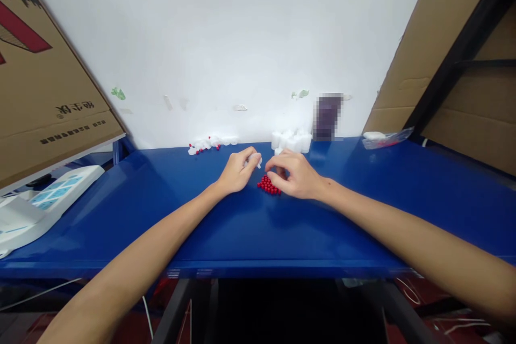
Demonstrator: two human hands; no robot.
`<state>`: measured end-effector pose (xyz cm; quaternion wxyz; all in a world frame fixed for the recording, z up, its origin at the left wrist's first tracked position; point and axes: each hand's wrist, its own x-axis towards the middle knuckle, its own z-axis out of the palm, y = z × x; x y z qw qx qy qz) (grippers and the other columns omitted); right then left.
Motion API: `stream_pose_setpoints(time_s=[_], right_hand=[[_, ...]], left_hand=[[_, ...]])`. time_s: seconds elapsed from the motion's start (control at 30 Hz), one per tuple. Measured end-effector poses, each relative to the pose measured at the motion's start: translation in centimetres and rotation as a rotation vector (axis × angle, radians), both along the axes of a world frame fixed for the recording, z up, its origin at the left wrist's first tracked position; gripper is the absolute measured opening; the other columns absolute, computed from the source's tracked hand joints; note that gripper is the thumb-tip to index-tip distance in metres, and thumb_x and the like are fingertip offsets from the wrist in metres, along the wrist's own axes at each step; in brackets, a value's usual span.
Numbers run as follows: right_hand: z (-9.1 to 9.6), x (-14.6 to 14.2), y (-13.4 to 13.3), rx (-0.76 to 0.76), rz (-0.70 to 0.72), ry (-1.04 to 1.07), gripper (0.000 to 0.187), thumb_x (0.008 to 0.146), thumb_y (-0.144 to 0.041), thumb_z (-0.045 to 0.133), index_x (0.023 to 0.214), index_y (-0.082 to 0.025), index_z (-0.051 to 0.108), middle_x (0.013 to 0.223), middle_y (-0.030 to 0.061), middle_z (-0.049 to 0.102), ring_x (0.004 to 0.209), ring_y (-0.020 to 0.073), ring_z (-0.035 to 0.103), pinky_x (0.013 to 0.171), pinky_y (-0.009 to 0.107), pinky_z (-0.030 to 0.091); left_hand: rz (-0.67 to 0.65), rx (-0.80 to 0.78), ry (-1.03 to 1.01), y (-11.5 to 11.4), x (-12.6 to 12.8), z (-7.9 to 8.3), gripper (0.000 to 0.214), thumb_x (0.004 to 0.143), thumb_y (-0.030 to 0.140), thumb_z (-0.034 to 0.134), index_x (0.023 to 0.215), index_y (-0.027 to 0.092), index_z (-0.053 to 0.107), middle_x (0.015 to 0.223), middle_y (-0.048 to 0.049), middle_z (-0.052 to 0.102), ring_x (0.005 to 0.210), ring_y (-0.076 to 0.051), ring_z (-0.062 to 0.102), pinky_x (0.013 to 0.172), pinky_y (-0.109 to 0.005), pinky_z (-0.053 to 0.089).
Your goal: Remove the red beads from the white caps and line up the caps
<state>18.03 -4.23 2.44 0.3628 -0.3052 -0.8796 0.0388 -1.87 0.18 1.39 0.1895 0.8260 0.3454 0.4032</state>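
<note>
My left hand (pixel 238 172) is closed around a small white plastic piece (pixel 253 161), mostly hidden by the fingers. Just to its right, my right hand (pixel 296 174) curls over the edge of a pile of small red caps (pixel 266 186). Its thumb and forefinger come together at the pile, and whatever may be between them is too small to make out. Behind my right hand stands a cluster of white cylindrical pieces (pixel 292 141). Farther left by the wall lie several white pieces with red ends (pixel 207 144).
The blue table (pixel 226 231) meets a white wall (pixel 226 37). A white power strip (pixel 56 201) lies at the left edge, under a large cardboard box (pixel 44 75). At the back right rests a clear plastic bag (pixel 387 140) with something red in it. More cardboard (pixel 419 48) stands at right.
</note>
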Motion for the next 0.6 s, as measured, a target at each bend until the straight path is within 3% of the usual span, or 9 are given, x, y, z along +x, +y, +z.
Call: stream_pose_setpoints(time_s=[0.1, 0.2, 0.4, 0.6], right_hand=[[0.0, -0.3, -0.4, 0.032, 0.057, 0.008, 0.024, 0.087, -0.022, 0.049, 0.102, -0.019, 0.068, 0.092, 0.0072, 0.068, 0.077, 0.018, 0.059, 0.078, 0.034, 0.048], [-0.3, -0.3, -0.2, 0.104, 0.075, 0.026, 0.031, 0.09, -0.02, 0.046, 0.114, -0.019, 0.067, 0.115, 0.0115, 0.065, 0.093, 0.0199, 0.062, 0.081, 0.035, 0.051], [-0.7, -0.1, 0.2, 0.133, -0.03, -0.085, 0.038, 0.093, -0.021, 0.044, 0.125, -0.019, 0.066, 0.134, 0.0126, 0.06, 0.094, 0.0198, 0.064, 0.073, 0.032, 0.053], [-0.6, 0.0, 0.2, 0.104, -0.136, -0.207, 0.053, 0.09, -0.018, 0.047, 0.143, -0.021, 0.055, 0.149, 0.0097, 0.052, 0.088, 0.0189, 0.066, 0.065, 0.029, 0.05]], left_hand=[[-0.035, -0.149, -0.12, 0.3, 0.5, -0.1, 0.044, 0.097, 0.051, 0.041, 0.071, 0.017, 0.052, 0.062, 0.0015, 0.051, 0.059, -0.012, 0.047, 0.059, -0.025, 0.038], [-0.044, -0.288, -0.201, 0.5, 0.9, -0.3, 0.049, 0.095, 0.056, 0.042, 0.066, 0.018, 0.048, 0.058, 0.002, 0.046, 0.053, -0.01, 0.04, 0.051, -0.024, 0.034], [-0.058, -0.41, -0.239, 1.1, 0.7, -0.8, 0.049, 0.09, 0.062, 0.045, 0.068, 0.018, 0.051, 0.056, 0.0018, 0.048, 0.048, -0.01, 0.041, 0.045, -0.024, 0.031], [-0.013, -0.451, -0.218, 1.3, 0.5, -0.9, 0.056, 0.09, 0.067, 0.042, 0.066, 0.017, 0.051, 0.055, 0.0009, 0.05, 0.045, -0.009, 0.041, 0.044, -0.024, 0.031]])
